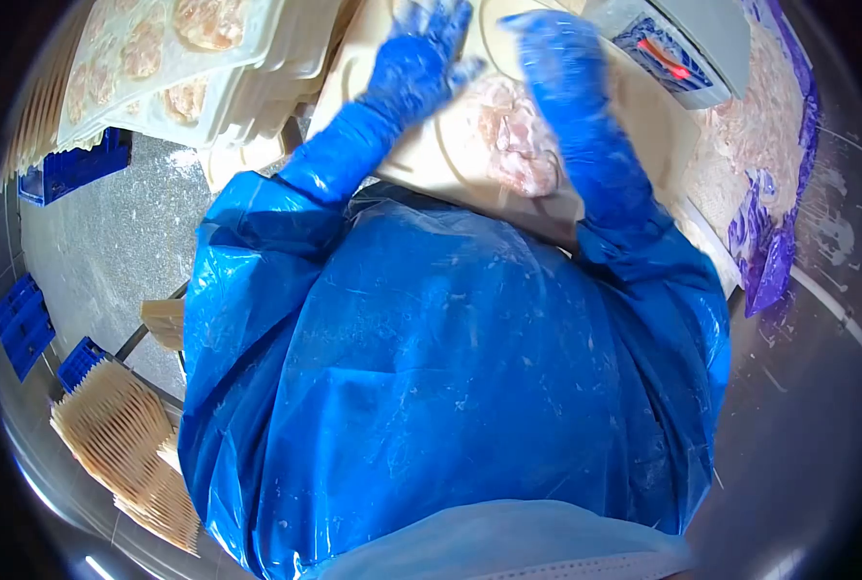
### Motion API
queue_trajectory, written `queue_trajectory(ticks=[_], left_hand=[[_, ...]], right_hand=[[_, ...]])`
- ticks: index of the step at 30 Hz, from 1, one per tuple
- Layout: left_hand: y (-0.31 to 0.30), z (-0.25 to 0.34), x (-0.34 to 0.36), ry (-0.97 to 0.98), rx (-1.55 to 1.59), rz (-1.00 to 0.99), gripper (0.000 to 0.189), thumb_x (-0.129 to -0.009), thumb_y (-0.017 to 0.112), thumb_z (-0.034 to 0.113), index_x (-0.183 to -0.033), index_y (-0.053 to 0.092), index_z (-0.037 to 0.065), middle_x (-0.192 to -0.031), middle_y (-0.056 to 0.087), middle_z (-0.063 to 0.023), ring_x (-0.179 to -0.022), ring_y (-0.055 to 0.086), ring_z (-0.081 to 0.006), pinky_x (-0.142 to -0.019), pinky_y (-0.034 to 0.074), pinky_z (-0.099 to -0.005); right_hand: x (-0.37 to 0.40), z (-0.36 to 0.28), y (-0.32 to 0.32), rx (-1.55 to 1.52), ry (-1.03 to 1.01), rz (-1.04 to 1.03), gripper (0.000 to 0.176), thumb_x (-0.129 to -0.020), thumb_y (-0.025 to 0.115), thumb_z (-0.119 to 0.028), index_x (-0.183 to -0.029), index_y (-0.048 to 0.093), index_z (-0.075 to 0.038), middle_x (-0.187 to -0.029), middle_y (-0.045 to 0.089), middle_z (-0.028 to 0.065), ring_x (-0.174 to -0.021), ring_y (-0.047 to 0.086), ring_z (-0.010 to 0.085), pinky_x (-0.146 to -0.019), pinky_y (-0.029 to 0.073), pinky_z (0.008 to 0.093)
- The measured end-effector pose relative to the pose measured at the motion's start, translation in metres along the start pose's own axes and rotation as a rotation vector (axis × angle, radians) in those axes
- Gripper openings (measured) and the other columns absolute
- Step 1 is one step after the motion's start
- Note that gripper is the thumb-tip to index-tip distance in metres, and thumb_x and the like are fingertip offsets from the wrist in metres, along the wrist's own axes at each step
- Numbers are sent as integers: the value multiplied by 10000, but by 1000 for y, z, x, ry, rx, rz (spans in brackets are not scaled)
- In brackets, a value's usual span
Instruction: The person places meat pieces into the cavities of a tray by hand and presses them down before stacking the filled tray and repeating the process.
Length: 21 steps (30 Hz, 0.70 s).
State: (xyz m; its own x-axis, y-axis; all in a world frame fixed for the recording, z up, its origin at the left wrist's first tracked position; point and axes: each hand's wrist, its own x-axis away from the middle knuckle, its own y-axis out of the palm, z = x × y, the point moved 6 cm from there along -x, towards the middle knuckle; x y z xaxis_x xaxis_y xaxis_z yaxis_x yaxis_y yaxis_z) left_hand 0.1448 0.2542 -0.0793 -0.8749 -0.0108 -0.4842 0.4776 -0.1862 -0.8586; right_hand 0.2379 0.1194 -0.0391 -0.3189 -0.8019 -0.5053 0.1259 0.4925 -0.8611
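Observation:
Both hands wear wet blue gloves. My left hand lies with fingers spread on a cream tray marked with round outlines, left of a lump of pale pink raw meat. Over the tray's right part is my right hand, just above and right of the meat. Motion smears it, and its fingers point left, so I cannot make out whether it grips anything. The meat lies loosely spread near the tray's front edge, beneath the right wrist.
A grey scale-like box with a glowing red display stands at the upper right. Beside it is pale meat in a purple liner. Filled trays are stacked upper left. Blue crates and cream stacked trays sit lower left.

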Motion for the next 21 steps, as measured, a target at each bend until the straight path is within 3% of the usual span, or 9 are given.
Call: queue_trajectory(ticks=[2, 4, 6, 7, 9, 11, 12, 18, 21], left_hand=[[5, 16, 18, -16, 68, -132, 810, -991, 484, 480, -1526, 305, -101, -1580, 285, -336, -1501, 214, -481, -1229, 154, -587], [-12, 20, 19, -17, 176, 61, 570, -1001, 562, 328, -1519, 443, 120, -1598, 380, -154, -1381, 451, -403, -1151, 335, -546], [-11, 10, -7, -42, -315, -127, 789, -1005, 456, 474, -1549, 278, -69, -1602, 265, -310, -1512, 209, -458, -1228, 153, -585], [-11, -10, -13, -66, -54, -22, 768, -1010, 439, 464, -1573, 256, -25, -1631, 228, -277, -1522, 194, -438, -1231, 151, -575], [23, -50, -13, -208, -208, -148, 749, -1018, 433, 460, -1579, 260, -5, -1640, 219, -265, -1527, 185, -428, -1229, 167, -559], [13, -54, -19, -164, -288, -90, 698, -1014, 459, 431, -1545, 326, -1, -1602, 290, -252, -1474, 288, -402, -1198, 232, -540], [16, -55, -15, -96, -443, 23, 619, -1012, 477, 384, -1502, 427, 8, -1545, 407, -250, -1414, 412, -385, -1162, 320, -521], [36, -100, 3, -157, -255, -42, 657, -1031, 482, 499, -1556, 389, 116, -1636, 317, -156, -1473, 306, -436, -1202, 189, -596], [2, 0, -29, -129, -153, 95, 597, -1041, 481, 462, -1520, 451, 108, -1548, 456, -161, -1395, 420, -442, -1165, 297, -560]], right_hand=[[23, 42, -32, 38, 32, 159, 205, -902, 664, -91, -1098, 709, -131, -1049, 710, 62, -983, 666, 243, -878, 528, 363], [56, 73, -42, 86, -20, 186, 227, -916, 680, -112, -1143, 685, -104, -1113, 704, 60, -1018, 666, 236, -917, 524, 348], [81, 100, -42, -163, 195, 208, 258, -920, 695, -122, -1172, 667, -79, -1160, 698, 54, -1051, 663, 237, -949, 517, 345], [98, 119, -39, -426, 424, 227, 279, -919, 706, -126, -1187, 657, -64, -1185, 694, 49, -1072, 659, 240, -969, 511, 346], [105, 120, -25, -177, 337, 348, 257, -933, 698, -134, -1179, 662, -69, -1164, 696, 67, -1074, 651, 280, -967, 509, 368], [100, 83, -18, -475, 384, 113, 231, -934, 678, -160, -1160, 690, -114, -1164, 688, 111, -1093, 635, 317, -971, 504, 391], [105, 68, -16, -216, 199, 128, 246, -914, 676, -159, -1154, 712, -119, -1173, 688, 108, -1092, 635, 321, -961, 506, 403], [133, 68, -41, -244, 359, -21, 251, -896, 695, -183, -1141, 730, -145, -1088, 688, 123, -1020, 661, 311, -952, 513, 432], [128, 86, -41, -582, 574, 157, 249, -915, 681, -209, -1155, 707, -147, -1080, 685, 123, -954, 668, 339, -866, 534, 459]])
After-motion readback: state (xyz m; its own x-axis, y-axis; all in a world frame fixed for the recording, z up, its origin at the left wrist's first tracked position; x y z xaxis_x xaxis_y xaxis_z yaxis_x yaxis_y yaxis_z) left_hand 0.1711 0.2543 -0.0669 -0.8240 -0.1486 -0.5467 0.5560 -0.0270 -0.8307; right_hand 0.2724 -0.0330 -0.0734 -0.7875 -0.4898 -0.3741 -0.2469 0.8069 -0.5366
